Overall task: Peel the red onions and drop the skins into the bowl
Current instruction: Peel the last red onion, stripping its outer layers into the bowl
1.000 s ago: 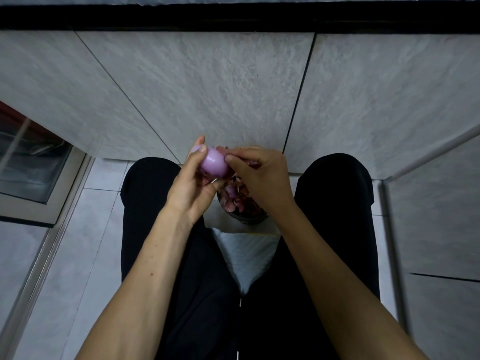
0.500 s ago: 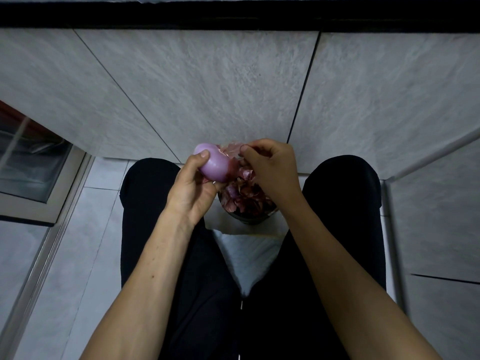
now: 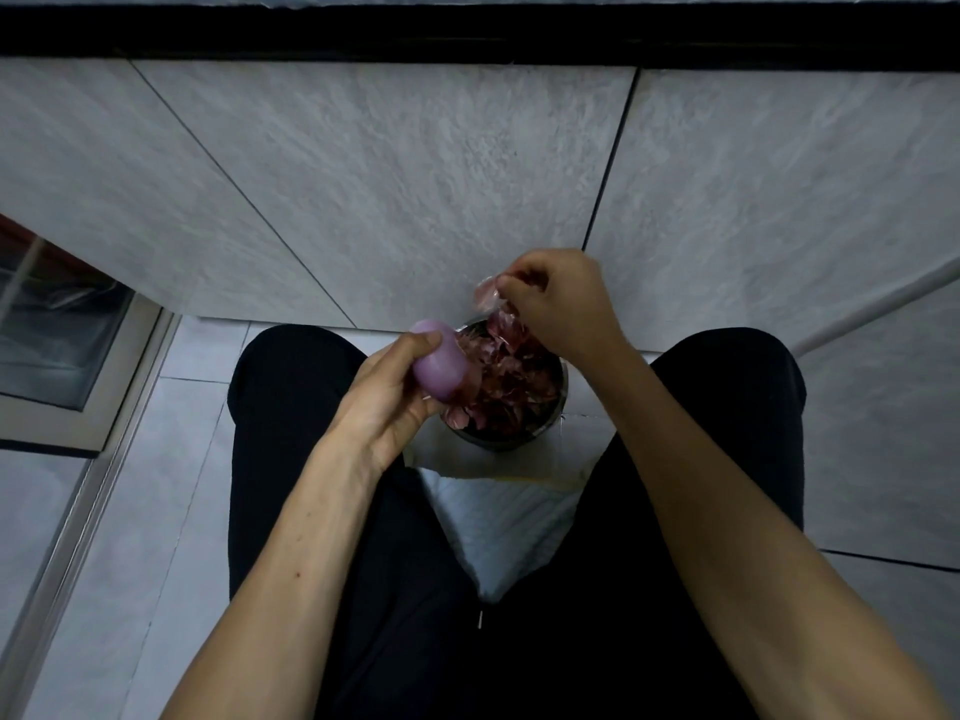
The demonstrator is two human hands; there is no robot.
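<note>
My left hand (image 3: 387,394) grips a smooth pale purple peeled onion (image 3: 441,363) just left of the bowl. My right hand (image 3: 561,301) is raised above the bowl's far edge and pinches a thin pinkish strip of onion skin (image 3: 487,293) that hangs from its fingertips. The dark round bowl (image 3: 511,440) stands on the floor between my knees and is heaped with several dark red onion skins (image 3: 511,379). The two hands are apart.
The bowl stands on a white sheet (image 3: 498,506) spread on the pale floor tiles. My legs in black trousers (image 3: 291,402) flank it. A grey tiled wall (image 3: 415,189) rises just behind. A framed glass panel (image 3: 57,335) is at the left.
My right hand has pulled a strip of skin off the onion and lifted it up and to the right, away from my left hand. The bowl of skins now shows more fully.
</note>
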